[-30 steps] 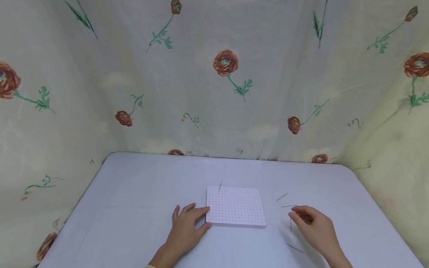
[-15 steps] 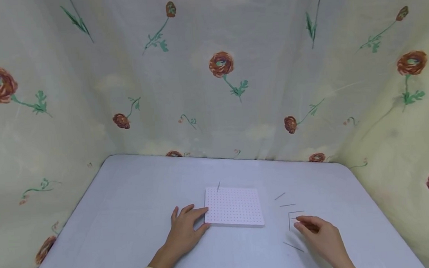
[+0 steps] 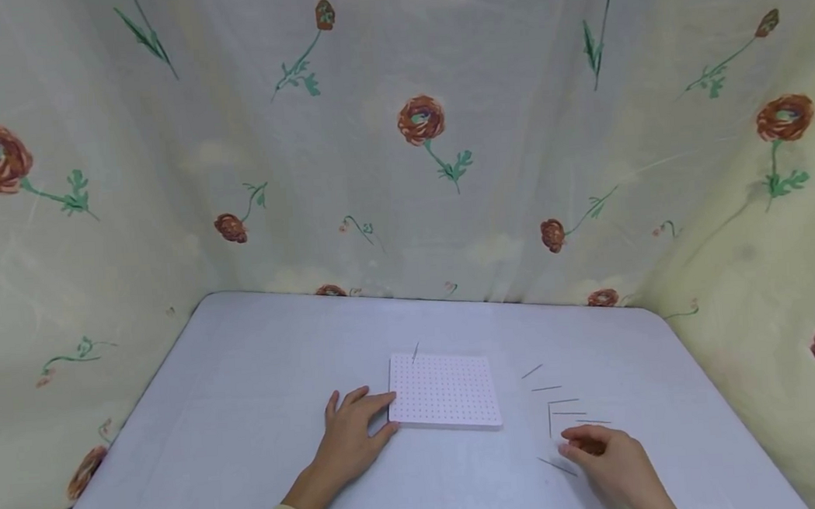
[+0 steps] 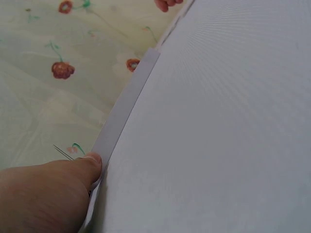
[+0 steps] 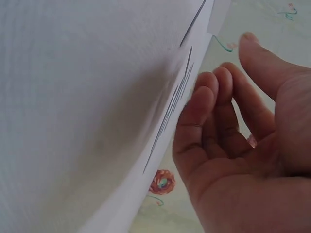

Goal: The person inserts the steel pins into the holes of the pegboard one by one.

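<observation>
A white pegboard (image 3: 444,392) with rows of small holes lies on the table. Thin metal rods (image 3: 415,353) stand in its far left corner, one or two of them, too fine to tell. My left hand (image 3: 352,435) touches the board's near left corner with thumb and index finger, the other fingers spread on the table. The left thumb (image 4: 90,167) rests against the board's side. To the right of the board my right hand (image 3: 612,460) hovers low, fingers bent loosely, thumb apart from them and nothing between. Several loose rods (image 3: 570,413) lie just beyond its fingertips.
A white cloth covers the table (image 3: 280,356). One rod (image 3: 557,466) lies slantwise left of my right hand, and another (image 3: 532,371) lies farthest back. A flowered curtain (image 3: 372,132) hangs behind the table and along both sides.
My right hand has drawn back towards me. Several rods at its fingertips now show fully, lying apart on the table. My left hand and the board have stayed put.
</observation>
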The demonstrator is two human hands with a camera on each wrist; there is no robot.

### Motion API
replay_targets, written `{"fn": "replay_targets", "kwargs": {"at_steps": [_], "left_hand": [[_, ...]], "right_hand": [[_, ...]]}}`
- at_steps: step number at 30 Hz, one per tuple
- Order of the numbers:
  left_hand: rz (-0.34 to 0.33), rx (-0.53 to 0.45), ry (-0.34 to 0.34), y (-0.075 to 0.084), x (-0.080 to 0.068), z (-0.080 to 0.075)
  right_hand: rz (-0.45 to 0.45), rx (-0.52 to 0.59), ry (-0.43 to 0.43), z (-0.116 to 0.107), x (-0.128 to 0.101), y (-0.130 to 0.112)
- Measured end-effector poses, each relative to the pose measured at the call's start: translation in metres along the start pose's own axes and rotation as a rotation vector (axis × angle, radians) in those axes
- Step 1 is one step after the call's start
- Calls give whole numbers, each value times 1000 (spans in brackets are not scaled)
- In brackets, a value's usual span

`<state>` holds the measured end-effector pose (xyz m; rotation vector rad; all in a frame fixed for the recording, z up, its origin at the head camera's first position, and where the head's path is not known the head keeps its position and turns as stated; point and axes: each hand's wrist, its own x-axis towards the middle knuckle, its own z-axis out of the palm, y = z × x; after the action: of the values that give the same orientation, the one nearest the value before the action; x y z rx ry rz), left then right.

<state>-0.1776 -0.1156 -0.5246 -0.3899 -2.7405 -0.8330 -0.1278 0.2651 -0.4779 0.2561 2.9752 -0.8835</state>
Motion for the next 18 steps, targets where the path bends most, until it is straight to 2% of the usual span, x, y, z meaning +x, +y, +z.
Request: {"fn": "replay_targets", "kwargs": {"at_steps": [18], "left_hand": [[-1,1,-3,0,1,-1]], "right_hand": [[-19,-36,-59,9,-7,7]]}}
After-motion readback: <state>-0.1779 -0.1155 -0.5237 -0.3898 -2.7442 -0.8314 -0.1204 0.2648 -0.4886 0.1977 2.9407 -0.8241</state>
